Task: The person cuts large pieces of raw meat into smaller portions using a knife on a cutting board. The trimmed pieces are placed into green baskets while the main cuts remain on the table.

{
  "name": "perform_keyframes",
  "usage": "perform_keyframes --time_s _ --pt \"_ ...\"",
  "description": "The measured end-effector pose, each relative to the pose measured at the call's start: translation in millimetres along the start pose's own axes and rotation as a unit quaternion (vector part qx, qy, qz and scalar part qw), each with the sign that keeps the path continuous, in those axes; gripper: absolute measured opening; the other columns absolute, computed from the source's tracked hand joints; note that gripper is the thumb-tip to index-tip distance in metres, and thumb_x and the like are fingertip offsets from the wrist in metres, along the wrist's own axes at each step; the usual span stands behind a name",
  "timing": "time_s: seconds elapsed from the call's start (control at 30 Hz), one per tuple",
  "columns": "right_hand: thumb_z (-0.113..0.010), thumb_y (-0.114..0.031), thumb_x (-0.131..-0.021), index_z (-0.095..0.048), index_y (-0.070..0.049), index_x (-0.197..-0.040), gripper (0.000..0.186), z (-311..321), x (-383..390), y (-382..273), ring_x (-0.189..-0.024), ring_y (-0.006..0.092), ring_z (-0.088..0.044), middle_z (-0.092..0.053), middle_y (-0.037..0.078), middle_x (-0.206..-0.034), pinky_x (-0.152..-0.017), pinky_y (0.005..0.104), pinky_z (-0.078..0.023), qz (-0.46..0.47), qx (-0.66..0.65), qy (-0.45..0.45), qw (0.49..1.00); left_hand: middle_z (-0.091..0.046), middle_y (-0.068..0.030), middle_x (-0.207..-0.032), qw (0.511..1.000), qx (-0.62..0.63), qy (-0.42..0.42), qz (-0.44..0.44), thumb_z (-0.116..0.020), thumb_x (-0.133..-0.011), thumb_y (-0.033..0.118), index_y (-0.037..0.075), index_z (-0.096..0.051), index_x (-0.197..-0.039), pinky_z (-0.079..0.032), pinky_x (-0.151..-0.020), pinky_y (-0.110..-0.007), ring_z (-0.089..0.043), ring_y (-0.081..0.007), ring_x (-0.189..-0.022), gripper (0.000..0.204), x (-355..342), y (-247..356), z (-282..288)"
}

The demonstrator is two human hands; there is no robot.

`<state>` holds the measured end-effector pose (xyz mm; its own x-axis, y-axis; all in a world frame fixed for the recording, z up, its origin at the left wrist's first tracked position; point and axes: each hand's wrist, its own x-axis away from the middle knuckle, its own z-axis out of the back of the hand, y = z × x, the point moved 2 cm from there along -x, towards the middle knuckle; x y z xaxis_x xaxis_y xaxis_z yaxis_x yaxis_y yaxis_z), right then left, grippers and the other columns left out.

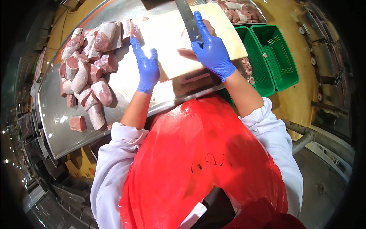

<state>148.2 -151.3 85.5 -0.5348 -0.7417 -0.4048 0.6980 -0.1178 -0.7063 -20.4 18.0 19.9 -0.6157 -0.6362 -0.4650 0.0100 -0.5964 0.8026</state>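
My left hand point(146, 70), in a blue glove, is open, with thumb and index finger apart. Its index fingertip meets the near end of a pale pink meat piece point(135, 32) at the left part of the cutting board point(179, 70). My right hand point(214, 56), also gloved, is closed on a knife point(187, 19), index finger stretched along the broad blade. The blade points away from me; the handle is hidden under the palm. Beside that hand lie a meat slice point(209, 27) and another meat piece point(186, 53), partly covered.
Many cut meat pieces point(89, 70) are heaped on the metal table point(57, 131) at left. Two green perforated baskets point(286, 57) stand at right, meat scraps point(247, 68) beside the nearer one. A metal tray point(260, 10) of meat sits at the far right.
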Motion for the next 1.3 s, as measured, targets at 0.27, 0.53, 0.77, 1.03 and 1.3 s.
perform_keyframes --time_s 0.27,0.53,0.77,1.03,1.3 --pt "-0.058 -0.011 -0.089 -0.013 -0.015 -0.164 0.088 -41 8 -25 -0.064 0.0419 -0.067 -0.066 0.025 -0.074 -0.063 0.0528 -0.054 -0.047 0.166 -0.032 0.984 -0.008 -0.0317 -0.166 1.0 0.016 -0.008 0.012 -0.053 -0.105 0.041 -0.011 -0.008 -0.158 -0.009 -0.126 -0.047 -0.01 -0.0416 -0.156 0.087 7 -21 10" --pt "-0.056 -0.006 -0.088 -0.012 -0.02 -0.165 0.09 -62 76 -28 -0.065 0.0431 -0.067 -0.067 0.023 -0.084 -0.062 0.0557 -0.056 -0.132 0.254 -0.138 0.948 -0.013 -0.0323 -0.165 0.998 0.059 -0.023 0.027 -0.053 -0.106 0.037 -0.012 -0.012 -0.157 -0.012 -0.126 -0.047 -0.014 -0.0422 -0.155 0.082 9 -35 9" --pt "-0.054 -0.003 -0.089 -0.017 -0.023 -0.165 0.087 -4 179 -65 -0.064 0.0437 -0.065 -0.066 0.022 -0.08 -0.061 0.0559 -0.054 -0.213 0.274 -0.261 0.901 -0.04 -0.0283 -0.148 0.995 0.076 -0.045 0.044 -0.066 -0.098 0.034 -0.007 -0.035 -0.149 -0.035 -0.117 -0.048 -0.047 -0.0405 -0.133 0.072 -1 -33 3" --pt "-0.055 -0.008 -0.093 -0.025 -0.021 -0.163 0.077 -4 108 -60 -0.068 0.0428 -0.065 -0.067 0.023 -0.084 -0.064 0.0524 -0.053 -0.106 0.178 -0.035 0.978 -0.071 -0.0094 -0.087 0.978 -0.164 -0.116 -0.065 -0.074 -0.081 0.023 0.011 -0.069 -0.089 -0.045 -0.082 -0.046 -0.064 -0.0318 -0.088 0.015 -9 -16 -50" --pt "-0.058 -0.008 -0.088 -0.02 -0.022 -0.164 0.086 -54 75 -32 -0.064 0.0398 -0.067 -0.067 0.019 -0.081 -0.063 0.052 -0.057 -0.086 0.308 -0.14 0.937 -0.07 -0.0098 -0.083 0.982 -0.152 -0.098 -0.061 -0.071 -0.082 0.02 0.012 -0.071 -0.086 -0.044 -0.083 -0.046 -0.065 -0.0313 -0.086 0.009 -6 -16 -46"
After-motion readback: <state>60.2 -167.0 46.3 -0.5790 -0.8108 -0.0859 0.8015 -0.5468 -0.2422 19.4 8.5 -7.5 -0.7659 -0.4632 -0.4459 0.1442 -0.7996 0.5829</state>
